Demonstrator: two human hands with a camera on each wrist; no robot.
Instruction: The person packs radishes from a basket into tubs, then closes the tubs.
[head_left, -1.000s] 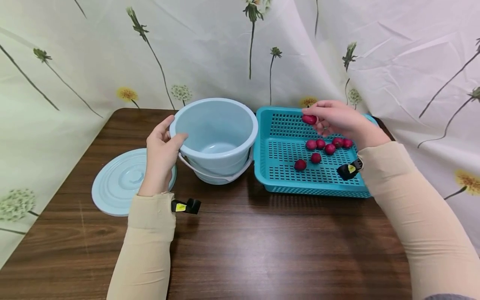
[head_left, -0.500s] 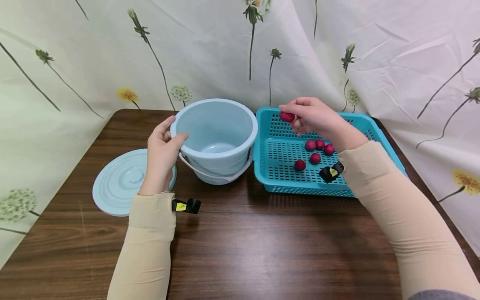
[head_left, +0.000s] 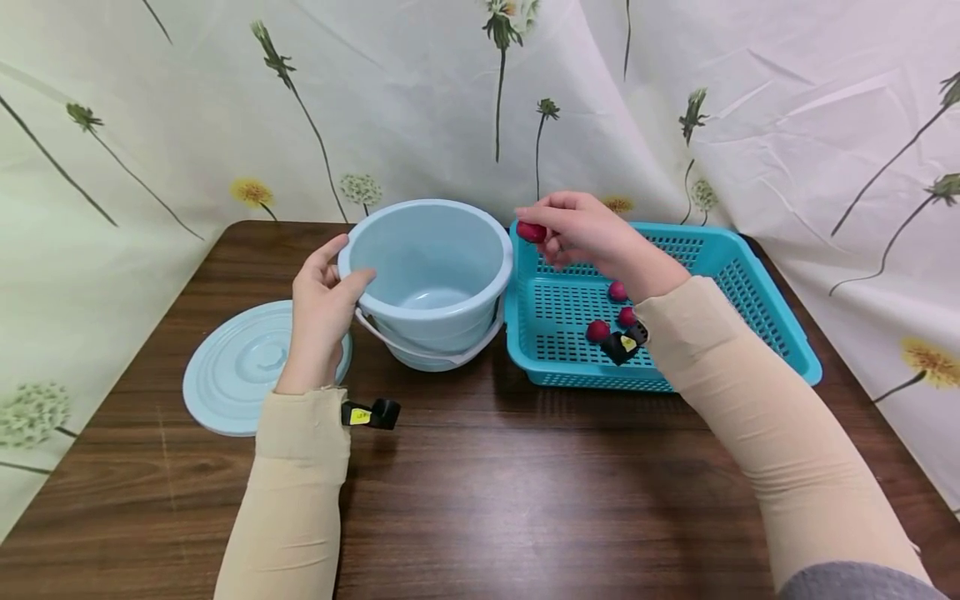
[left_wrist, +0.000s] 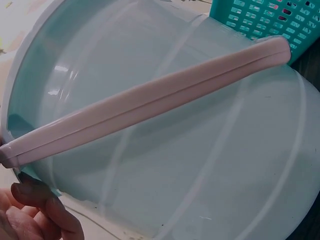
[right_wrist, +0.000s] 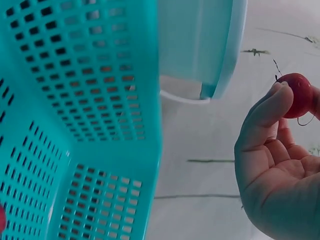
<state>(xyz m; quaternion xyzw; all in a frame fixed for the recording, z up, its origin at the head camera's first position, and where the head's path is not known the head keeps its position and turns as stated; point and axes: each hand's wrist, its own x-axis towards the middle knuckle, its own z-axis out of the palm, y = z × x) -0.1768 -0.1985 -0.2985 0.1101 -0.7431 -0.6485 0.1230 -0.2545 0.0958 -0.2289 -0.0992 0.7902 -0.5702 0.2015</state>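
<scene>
In the head view my left hand (head_left: 318, 321) grips the left rim of a light blue bucket (head_left: 442, 332), thumb over the inside edge. The bucket stands upright, its pale handle (left_wrist: 150, 97) hanging down along the front wall. Curled fingers (left_wrist: 42, 215) show below the rim in the left wrist view. My right hand (head_left: 588, 237) pinches a small red radish (head_left: 532, 232) between thumb and fingers, just right of the bucket rim and over the left edge of a teal basket (head_left: 806, 358). A thin root trails from this radish in the right wrist view.
Red radishes (head_left: 597, 331) lie on the basket floor, partly hidden by my right forearm. The basket stands close against the bucket's right side. A light blue lid (head_left: 225, 383) lies flat at the left, partly behind my left wrist. A flowered cloth (head_left: 435, 100) hangs behind the table.
My right hand has carried the radish leftward from above the basket's middle to beside the bucket rim. My left hand and the bucket have stayed in place.
</scene>
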